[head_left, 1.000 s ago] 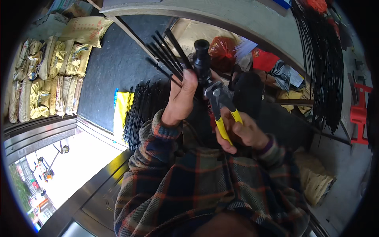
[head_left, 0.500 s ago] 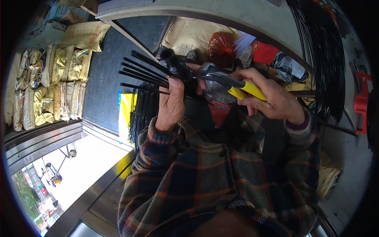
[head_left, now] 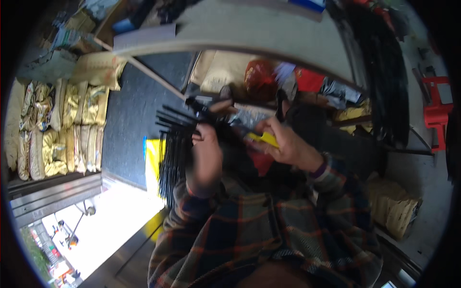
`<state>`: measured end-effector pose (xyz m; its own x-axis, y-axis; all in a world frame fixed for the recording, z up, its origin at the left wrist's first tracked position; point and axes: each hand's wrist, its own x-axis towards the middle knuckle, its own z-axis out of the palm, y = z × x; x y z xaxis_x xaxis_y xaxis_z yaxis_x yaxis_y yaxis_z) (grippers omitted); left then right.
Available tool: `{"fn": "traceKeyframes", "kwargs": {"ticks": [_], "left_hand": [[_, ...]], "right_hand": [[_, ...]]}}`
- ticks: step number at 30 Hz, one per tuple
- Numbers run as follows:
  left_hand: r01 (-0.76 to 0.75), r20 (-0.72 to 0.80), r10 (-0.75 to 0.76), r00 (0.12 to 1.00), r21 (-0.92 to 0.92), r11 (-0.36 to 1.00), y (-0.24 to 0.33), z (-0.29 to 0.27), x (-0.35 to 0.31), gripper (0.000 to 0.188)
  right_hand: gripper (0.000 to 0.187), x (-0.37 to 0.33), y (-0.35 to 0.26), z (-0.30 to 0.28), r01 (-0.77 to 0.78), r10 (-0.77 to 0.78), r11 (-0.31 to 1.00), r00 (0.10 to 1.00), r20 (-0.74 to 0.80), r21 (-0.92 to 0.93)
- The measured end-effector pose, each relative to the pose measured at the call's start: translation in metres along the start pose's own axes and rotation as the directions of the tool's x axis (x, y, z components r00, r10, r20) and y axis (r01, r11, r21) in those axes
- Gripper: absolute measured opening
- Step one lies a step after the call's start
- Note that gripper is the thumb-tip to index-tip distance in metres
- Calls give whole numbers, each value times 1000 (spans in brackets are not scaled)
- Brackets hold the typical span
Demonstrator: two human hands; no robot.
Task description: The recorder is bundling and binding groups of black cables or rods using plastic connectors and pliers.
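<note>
My left hand (head_left: pixel 207 151), blurred by motion, is closed around a bundle of thin black rods (head_left: pixel 175 119) that fan out to the left. A dark tubular piece (head_left: pixel 196 105) sticks up beside the rods, just beyond my fingers. To the right, my right hand (head_left: pixel 292 148) grips the yellow handles of a pair of pliers (head_left: pixel 265 139). The dark jaws of the pliers point toward the left hand; whether they touch the bundle is too blurred to tell.
More black rods (head_left: pixel 169 165) stand beside a yellow sheet (head_left: pixel 152 156) at left. A pale tabletop (head_left: pixel 269 29) spans the far side. Under it lie sacks (head_left: pixel 223 72) and a red bag (head_left: pixel 260 79). Stacked packages (head_left: pixel 57 127) lie far left; a red stool (head_left: pixel 436 115) stands right.
Both hands sit lower in the picture, and my right hand with the pliers has come left, closer to the other hand. The whole view has shifted, showing more tabletop.
</note>
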<state>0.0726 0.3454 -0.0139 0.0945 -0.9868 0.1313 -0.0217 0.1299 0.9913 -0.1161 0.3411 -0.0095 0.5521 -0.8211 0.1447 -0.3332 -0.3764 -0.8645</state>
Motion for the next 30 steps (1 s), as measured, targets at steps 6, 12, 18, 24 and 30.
{"fn": "traceKeyframes", "kwargs": {"ticks": [6,12,18,24,30], "left_hand": [[-154,-118,164,980,87,984,-21,-10,16,72],[131,263,-12,965,-441,888,-48,-3,15,41],[104,202,-50,978,-267,958,-55,-8,31,59],[137,165,-93,982,-281,950,-66,-16,45,58],[119,117,-87,989,-305,945,-65,-15,47,51]], "right_hand": [[15,87,32,-47,48,26,990,862,-506,132],[16,258,66,-167,-270,63,921,813,-578,-279],[26,345,101,-164,-433,3,460,874,-486,-775],[27,373,130,-165,-409,18,419,896,-443,-811],[30,371,122,-169,-393,-7,559,878,-478,-730]]}}
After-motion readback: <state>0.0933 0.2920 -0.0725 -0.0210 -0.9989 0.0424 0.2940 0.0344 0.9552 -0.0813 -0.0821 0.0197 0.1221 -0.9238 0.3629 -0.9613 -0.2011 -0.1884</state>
